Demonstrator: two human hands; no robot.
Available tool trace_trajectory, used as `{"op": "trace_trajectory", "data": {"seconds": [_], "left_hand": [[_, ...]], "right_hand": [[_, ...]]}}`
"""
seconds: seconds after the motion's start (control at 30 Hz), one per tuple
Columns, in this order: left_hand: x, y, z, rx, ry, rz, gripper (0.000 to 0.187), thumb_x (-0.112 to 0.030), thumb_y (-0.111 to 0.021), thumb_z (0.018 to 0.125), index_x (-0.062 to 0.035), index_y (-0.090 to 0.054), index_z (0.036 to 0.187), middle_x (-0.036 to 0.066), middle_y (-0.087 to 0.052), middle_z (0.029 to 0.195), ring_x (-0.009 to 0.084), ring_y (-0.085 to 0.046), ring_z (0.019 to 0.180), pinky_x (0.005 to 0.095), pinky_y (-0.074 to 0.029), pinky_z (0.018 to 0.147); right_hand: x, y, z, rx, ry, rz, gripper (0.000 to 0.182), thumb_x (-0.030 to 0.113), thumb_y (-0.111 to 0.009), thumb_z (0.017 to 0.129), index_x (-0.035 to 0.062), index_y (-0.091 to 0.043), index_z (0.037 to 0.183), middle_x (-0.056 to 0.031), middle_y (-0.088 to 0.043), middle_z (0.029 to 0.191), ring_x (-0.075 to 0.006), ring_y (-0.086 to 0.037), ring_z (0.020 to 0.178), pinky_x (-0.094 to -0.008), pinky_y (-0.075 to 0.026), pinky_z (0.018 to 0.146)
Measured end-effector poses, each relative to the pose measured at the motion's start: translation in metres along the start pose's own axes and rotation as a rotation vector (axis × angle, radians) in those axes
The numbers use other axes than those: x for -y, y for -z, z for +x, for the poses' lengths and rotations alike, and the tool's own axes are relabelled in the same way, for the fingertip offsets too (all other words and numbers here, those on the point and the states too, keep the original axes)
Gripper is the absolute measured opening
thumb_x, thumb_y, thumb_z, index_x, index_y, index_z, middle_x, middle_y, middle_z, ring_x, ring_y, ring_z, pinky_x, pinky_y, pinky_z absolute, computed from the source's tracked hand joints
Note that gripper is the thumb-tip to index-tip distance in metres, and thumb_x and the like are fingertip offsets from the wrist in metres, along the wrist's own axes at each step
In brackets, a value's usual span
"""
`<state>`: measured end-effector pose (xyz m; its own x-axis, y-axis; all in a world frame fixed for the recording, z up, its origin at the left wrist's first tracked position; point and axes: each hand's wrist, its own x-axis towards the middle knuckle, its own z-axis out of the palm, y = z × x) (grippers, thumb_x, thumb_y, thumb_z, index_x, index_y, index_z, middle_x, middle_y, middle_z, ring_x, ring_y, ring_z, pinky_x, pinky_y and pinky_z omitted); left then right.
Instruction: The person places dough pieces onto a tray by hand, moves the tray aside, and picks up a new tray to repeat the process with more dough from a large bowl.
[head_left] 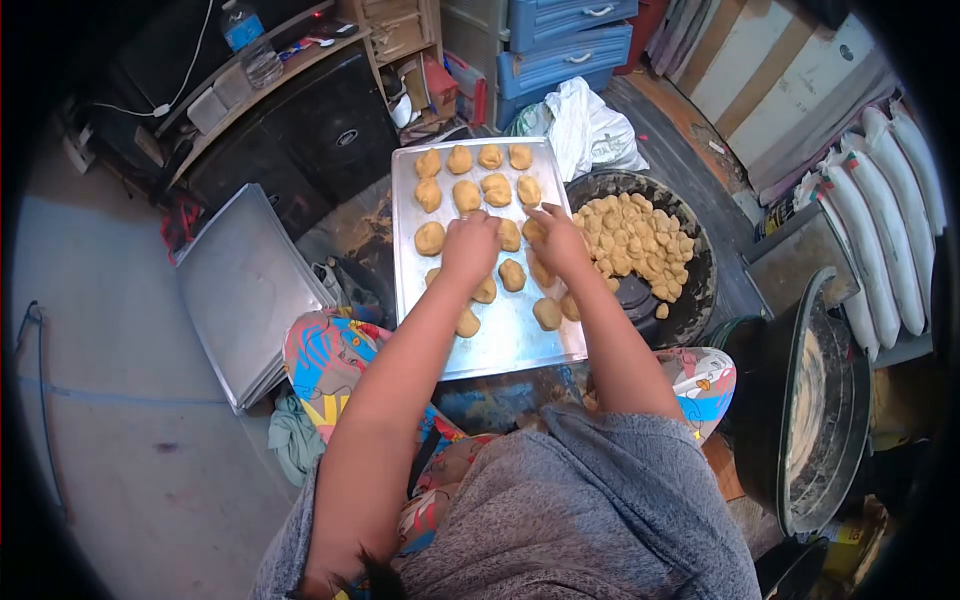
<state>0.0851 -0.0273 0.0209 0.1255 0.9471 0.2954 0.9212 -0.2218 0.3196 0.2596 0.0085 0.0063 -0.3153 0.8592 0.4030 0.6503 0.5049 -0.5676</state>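
Observation:
A silver baking tray [405, 330] lies across my lap, tilted slightly, with rows of tan dough balls [467, 195] on it. My left hand [472, 243] is over the middle of the tray, its fingers curled down on a dough ball mostly hidden beneath them. Just right of it sits another dough ball [509, 236]. Near the tray's right side, my right hand [562, 240] has its fingers bent around a dough ball [534, 232]. My forearms cover part of the nearer rows.
Right of the tray, a black basin [706, 290] holds many dough pieces [635, 235]. Stacked metal trays [250, 290] lean at the left. A large black tub [800, 420] stands tilted at right, below white filled bags [880, 220]. Blue drawers [565, 65] and a white sack [590, 130] are behind.

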Motion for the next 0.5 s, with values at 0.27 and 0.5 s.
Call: {"op": "trace_trajectory", "data": {"seconds": [0.27,0.5], "left_hand": [[-0.004,-0.023,0.021,0.214,-0.072,0.102,0.022,-0.019,-0.065,0.076,-0.0118,-0.067,0.096,0.008,-0.063,0.101,0.0255,-0.06,0.092,0.0398,-0.044,0.083],[0.01,0.003,0.001,0.026,0.076,-0.011,0.03,-0.016,-0.064,0.075,-0.0077,-0.066,0.104,0.01,-0.062,0.105,0.0282,-0.056,0.102,0.0411,-0.041,0.089]], "right_hand": [[-0.001,-0.02,0.002,-0.016,-0.255,0.053,0.026,0.013,-0.068,0.076,0.0039,-0.068,0.1,-0.0151,-0.059,0.098,-0.0331,-0.06,0.088,-0.0384,-0.049,0.081],[0.012,0.025,-0.013,0.073,-0.307,0.026,0.031,0.017,-0.066,0.076,0.0058,-0.064,0.106,-0.015,-0.057,0.103,-0.0338,-0.057,0.096,-0.0411,-0.047,0.085]]}}
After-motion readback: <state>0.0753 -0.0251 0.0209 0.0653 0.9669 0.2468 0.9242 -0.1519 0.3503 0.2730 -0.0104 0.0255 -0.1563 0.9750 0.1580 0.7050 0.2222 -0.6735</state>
